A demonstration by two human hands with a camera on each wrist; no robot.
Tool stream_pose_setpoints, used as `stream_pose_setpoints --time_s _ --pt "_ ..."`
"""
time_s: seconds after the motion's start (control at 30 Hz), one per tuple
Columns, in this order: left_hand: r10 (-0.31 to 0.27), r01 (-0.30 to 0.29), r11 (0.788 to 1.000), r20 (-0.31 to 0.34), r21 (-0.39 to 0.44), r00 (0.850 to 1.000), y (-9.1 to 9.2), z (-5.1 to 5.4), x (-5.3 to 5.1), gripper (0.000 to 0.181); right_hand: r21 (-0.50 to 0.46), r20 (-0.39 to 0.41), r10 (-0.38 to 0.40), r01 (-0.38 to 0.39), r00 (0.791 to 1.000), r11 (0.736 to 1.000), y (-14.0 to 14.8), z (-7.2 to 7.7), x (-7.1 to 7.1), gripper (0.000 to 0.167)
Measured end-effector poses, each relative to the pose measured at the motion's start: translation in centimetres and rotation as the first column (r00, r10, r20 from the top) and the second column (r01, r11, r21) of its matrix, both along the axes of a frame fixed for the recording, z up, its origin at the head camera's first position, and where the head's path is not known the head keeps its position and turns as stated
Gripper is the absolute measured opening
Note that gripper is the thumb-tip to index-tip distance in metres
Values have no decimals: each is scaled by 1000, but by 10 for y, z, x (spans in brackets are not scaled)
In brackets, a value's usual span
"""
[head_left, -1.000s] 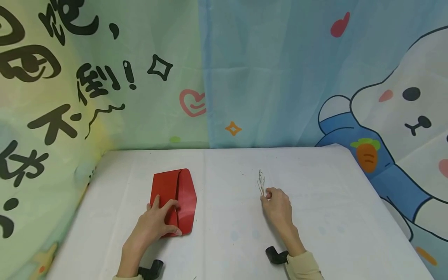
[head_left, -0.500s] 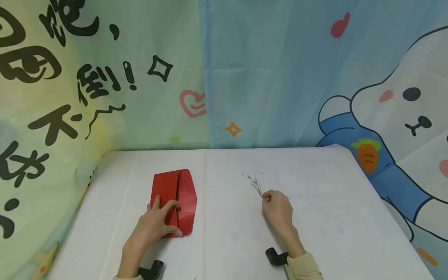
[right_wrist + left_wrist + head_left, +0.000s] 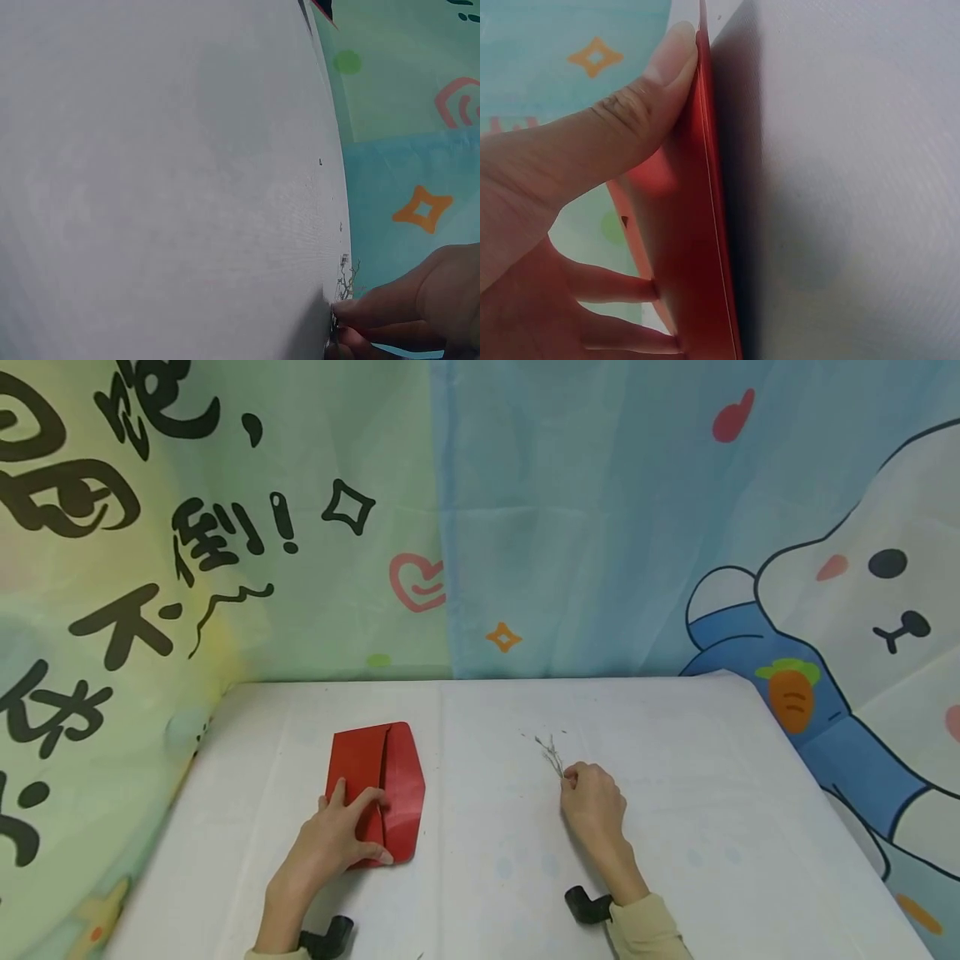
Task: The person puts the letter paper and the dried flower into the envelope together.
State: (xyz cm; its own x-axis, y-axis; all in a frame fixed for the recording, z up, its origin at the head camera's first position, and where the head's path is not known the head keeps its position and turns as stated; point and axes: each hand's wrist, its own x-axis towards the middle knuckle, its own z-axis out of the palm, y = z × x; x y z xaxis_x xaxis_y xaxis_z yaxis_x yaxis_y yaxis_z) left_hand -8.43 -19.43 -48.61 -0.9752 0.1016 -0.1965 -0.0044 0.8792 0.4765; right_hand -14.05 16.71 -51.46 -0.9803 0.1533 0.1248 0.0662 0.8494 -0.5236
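Observation:
A red envelope (image 3: pixel 356 764) lies toward the left of the white table, its glossier flap (image 3: pixel 406 793) on the right side. My left hand (image 3: pixel 330 837) rests on the envelope with fingers spread, the thumb near its front edge. In the left wrist view, the thumb (image 3: pixel 634 105) lies along the red paper and other fingertips touch it lower down. My right hand (image 3: pixel 594 802) pinches the lower end of a thin, dry, branching sprig (image 3: pixel 552 755) between thumb and fingers, low over the table. The right wrist view shows the sprig's twigs (image 3: pixel 346 276) beyond the fingertips; the pinched end is hidden.
Dark specks lie on the white table cover (image 3: pixel 480 827) near the sprig. Black wrist mounts (image 3: pixel 587 905) sit below both hands. A printed cloth backdrop (image 3: pixel 570 527) hangs behind the table and along its left side.
The sprig has tipped from nearly upright to leaning left, still pinched in my right hand, and now appears slightly shorter. My left hand and the envelope keep their places; the view has shifted slightly.

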Motion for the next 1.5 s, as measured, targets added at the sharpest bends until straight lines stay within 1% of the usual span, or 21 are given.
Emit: stream_pose_setpoints --time_s 0.17,0.33,0.47,0.63,0.77,0.8,0.87,0.97,1.03,1.2,1.27,1.33,1.4,1.5 --pt "1 -1 1000 1 -1 1000 0 -1 -1 75 17 -5 5 -5 1000 1000 0 1 0 12" --pt "8 -8 1000 15 5 1000 -1 0 0 76 7 34 -2 2 999 1000 0 5 1 14" --pt "2 -2 1000 10 10 1000 -1 0 1 75 -32 65 13 -11 998 999 2 8 2 15" --pt "0 0 1000 7 13 1000 0 1 0 75 -86 106 36 -27 994 996 4 11 3 21" --pt "1 -1 1000 14 7 1000 0 1 0 76 -179 138 66 -41 988 983 1 14 3 23" --pt "2 -2 1000 13 6 1000 0 1 0 76 -213 146 74 -42 987 976 0 14 2 22" --pt "3 -3 1000 11 6 1000 0 2 0 76 -296 161 97 -46 982 954 -3 16 2 22" --pt "1 -1 1000 3 4 1000 0 2 0 76 -417 193 132 -40 972 908 -7 18 3 21" --pt "-1 1 1000 1 4 1000 0 2 0 76 -490 212 154 -31 965 871 -9 19 3 21" --pt "-7 7 1000 -3 5 1000 -1 2 0 76 -616 245 202 -8 948 787 -17 20 3 20" --pt "-10 10 1000 -8 5 1000 -1 1 0 75 -650 251 220 -5 943 760 -21 20 3 20" --pt "-14 14 1000 -18 2 1000 -2 1 1 74 -670 251 241 -11 938 742 -26 21 3 21" --pt "-16 16 1000 -23 2 1000 -2 1 1 73 -683 248 261 -22 933 730 -30 21 3 21" --pt "-14 14 1000 -23 3 1000 -2 1 1 73 -694 244 288 -41 926 719 -38 20 4 20"
